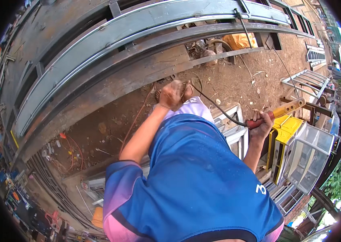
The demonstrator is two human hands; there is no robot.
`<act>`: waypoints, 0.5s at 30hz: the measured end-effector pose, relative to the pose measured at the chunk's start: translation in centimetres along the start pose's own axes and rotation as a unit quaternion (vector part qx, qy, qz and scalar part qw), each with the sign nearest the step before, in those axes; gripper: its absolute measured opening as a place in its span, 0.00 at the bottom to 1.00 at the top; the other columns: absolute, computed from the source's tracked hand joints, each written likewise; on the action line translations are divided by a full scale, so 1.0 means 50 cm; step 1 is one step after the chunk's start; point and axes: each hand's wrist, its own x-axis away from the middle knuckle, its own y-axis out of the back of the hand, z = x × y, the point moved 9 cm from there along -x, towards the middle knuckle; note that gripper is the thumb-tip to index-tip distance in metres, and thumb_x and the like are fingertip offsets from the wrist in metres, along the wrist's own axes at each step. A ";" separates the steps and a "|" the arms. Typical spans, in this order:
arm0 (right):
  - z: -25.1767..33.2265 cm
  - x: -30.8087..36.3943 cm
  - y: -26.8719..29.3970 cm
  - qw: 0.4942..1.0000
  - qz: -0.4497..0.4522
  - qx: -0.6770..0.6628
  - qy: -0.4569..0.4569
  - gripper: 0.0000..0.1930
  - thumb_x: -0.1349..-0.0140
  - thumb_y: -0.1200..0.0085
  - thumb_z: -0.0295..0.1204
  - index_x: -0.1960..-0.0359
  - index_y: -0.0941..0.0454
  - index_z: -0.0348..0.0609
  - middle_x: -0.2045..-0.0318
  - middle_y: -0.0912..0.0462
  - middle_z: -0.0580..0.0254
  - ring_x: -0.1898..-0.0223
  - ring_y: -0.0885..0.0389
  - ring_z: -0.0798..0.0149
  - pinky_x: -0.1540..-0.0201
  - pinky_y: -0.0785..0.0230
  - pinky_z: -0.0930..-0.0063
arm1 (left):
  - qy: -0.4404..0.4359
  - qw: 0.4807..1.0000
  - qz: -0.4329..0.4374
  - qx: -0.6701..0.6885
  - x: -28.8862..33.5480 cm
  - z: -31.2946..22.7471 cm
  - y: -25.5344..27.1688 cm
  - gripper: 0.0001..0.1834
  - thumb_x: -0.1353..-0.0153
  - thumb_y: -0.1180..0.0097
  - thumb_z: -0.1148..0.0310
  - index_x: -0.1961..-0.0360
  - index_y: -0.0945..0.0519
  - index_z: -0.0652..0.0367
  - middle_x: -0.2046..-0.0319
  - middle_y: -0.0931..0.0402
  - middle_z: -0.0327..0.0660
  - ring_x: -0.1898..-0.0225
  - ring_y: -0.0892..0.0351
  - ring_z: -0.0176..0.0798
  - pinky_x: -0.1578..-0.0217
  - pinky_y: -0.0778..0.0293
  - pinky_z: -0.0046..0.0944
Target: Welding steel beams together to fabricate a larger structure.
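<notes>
My right hand is wrapped round the red handle of a welding electrode holder, whose long yellow body has holes along it. A black cable runs from the handle's end back toward my feet. From the holder's tip a thin dark rod points away toward the metal frame. My left hand is raised over my legs, short of the steel beam. It looks curled, but motion smears the fingers, and I cannot tell whether anything is in them.
A long grey metal frame crosses ahead of me, with a clamp on its rail. To the right stand a yellow cabinet with clear panels and a ladder-like frame. Thin rods and orange cords lie on the dirt at left.
</notes>
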 end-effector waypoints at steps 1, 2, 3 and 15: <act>0.000 0.001 0.003 1.000 0.001 -0.012 -0.009 0.10 0.51 0.46 0.21 0.76 0.37 0.45 0.86 0.38 0.67 0.87 0.39 0.69 0.80 0.39 0.74 | 0.000 1.000 -0.004 -0.001 0.034 0.101 -0.023 0.13 0.34 0.54 0.64 0.65 0.24 0.64 0.69 0.23 0.59 0.64 0.24 0.66 0.63 0.29 0.57; -0.002 -0.007 -0.002 1.000 0.011 -0.014 -0.008 0.10 0.51 0.46 0.21 0.76 0.37 0.45 0.86 0.38 0.67 0.87 0.39 0.69 0.80 0.39 0.74 | 0.091 0.995 0.014 -0.038 0.102 0.220 -0.052 0.14 0.33 0.55 0.63 0.65 0.25 0.65 0.69 0.23 0.60 0.64 0.24 0.65 0.64 0.29 0.58; -0.010 -0.018 -0.015 0.999 0.039 -0.018 -0.019 0.10 0.51 0.47 0.21 0.76 0.37 0.45 0.86 0.38 0.67 0.87 0.39 0.69 0.80 0.39 0.74 | 0.186 0.979 0.026 -0.075 0.192 0.319 -0.079 0.15 0.32 0.57 0.62 0.66 0.26 0.65 0.69 0.23 0.61 0.64 0.24 0.65 0.64 0.29 0.58; -0.022 -0.009 0.001 0.999 0.015 -0.019 -0.037 0.10 0.50 0.48 0.19 0.77 0.37 0.46 0.86 0.38 0.68 0.86 0.39 0.70 0.80 0.39 0.75 | 0.235 0.960 0.137 -0.063 0.108 0.094 -0.015 0.17 0.30 0.62 0.59 0.60 0.26 0.60 0.75 0.23 0.56 0.71 0.23 0.64 0.70 0.29 0.57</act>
